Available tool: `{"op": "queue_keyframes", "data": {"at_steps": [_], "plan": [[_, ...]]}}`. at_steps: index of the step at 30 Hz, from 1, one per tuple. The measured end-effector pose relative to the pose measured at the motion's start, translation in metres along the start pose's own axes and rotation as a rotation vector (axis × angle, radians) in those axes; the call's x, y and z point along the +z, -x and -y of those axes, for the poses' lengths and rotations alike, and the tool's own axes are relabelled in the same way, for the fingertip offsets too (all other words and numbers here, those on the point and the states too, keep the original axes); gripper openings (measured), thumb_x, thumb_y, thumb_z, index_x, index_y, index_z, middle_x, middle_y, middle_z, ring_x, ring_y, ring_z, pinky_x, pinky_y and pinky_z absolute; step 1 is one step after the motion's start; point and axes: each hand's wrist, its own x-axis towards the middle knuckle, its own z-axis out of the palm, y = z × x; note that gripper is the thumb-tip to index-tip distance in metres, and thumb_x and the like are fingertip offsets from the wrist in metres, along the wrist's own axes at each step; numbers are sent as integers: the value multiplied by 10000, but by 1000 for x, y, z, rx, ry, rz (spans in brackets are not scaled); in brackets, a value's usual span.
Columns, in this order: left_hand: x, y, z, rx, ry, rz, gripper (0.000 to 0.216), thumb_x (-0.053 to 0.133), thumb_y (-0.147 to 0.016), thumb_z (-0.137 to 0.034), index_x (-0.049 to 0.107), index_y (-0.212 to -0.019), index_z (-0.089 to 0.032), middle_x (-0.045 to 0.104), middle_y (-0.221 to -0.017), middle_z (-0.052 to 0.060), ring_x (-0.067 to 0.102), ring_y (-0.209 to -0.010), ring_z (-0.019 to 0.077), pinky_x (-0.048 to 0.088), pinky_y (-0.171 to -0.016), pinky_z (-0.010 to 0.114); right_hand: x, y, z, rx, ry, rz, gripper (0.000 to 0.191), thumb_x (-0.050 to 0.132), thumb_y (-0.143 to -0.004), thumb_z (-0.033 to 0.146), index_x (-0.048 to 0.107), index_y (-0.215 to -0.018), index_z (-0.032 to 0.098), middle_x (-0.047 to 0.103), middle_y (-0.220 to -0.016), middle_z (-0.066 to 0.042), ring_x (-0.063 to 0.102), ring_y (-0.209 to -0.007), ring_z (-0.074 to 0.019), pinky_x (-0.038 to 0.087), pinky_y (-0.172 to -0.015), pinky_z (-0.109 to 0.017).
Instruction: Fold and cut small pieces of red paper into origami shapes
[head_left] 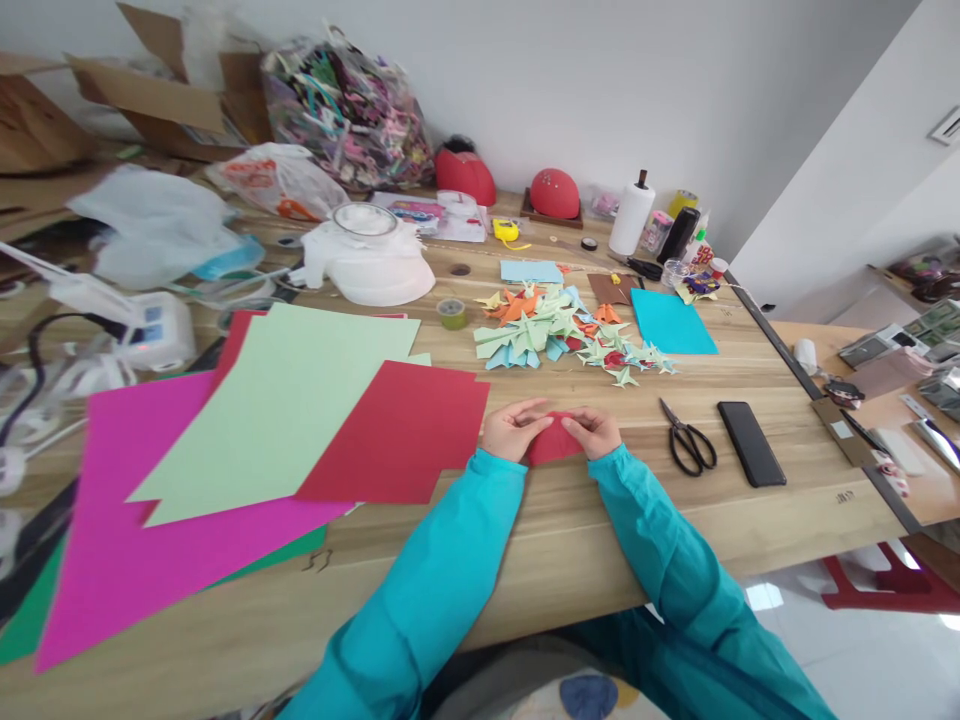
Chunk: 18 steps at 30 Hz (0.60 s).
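Red, small, creased paper piece (555, 447) is showing between left hand (513, 430) and right hand (595, 432), over brown wooden table (566, 545). One pair of black-handled scissors (691, 446) and one black rectangular phone (751, 443) are lying rightward. Two teal-sleeved arms (442, 560) are pointing forward, thumbs and fingers pinching the paper's upper part.

red paper (556, 443): partly hidden by fingers (576, 430) | red stool (889, 598): cut off at right edge | table mark (845, 497): illegible

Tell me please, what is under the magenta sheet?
Under the magenta sheet, a green sheet sticks out at the near edge; whatever the middle covers is hidden.
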Motion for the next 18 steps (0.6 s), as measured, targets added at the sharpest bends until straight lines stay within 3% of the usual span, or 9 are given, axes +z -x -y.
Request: {"op": "queue_keyframes", "data": {"at_steps": [4, 9, 18], "plan": [[2, 2, -4, 12, 25, 33, 487, 776, -465, -349, 674, -882, -119, 692, -697, 59, 631, -662, 175, 512, -677, 304, 1, 1, 0, -38, 63, 9, 244, 692, -578, 407, 653, -652, 178, 671, -615, -4, 592, -561, -144, 472, -579, -279], [4, 3, 0, 86, -76, 26, 272, 754, -503, -309, 686, -699, -133, 669, -611, 41, 594, -570, 143, 493, -572, 260, 3, 2, -6, -105, 215, 47, 252, 646, -617, 416, 597, -629, 169, 621, -571, -1, 539, -524, -118, 431, -533, -244], [1, 3, -4, 94, -141, -5, 184, 734, -515, -272, 676, -629, -140, 643, -545, 25, 536, -497, 110, 435, -489, 225, 0, 4, -4, -165, 462, 91, 369, 536, -710, 457, 459, -487, 172, 367, -429, 59, 312, -430, -61, 256, -421, -204]]}}
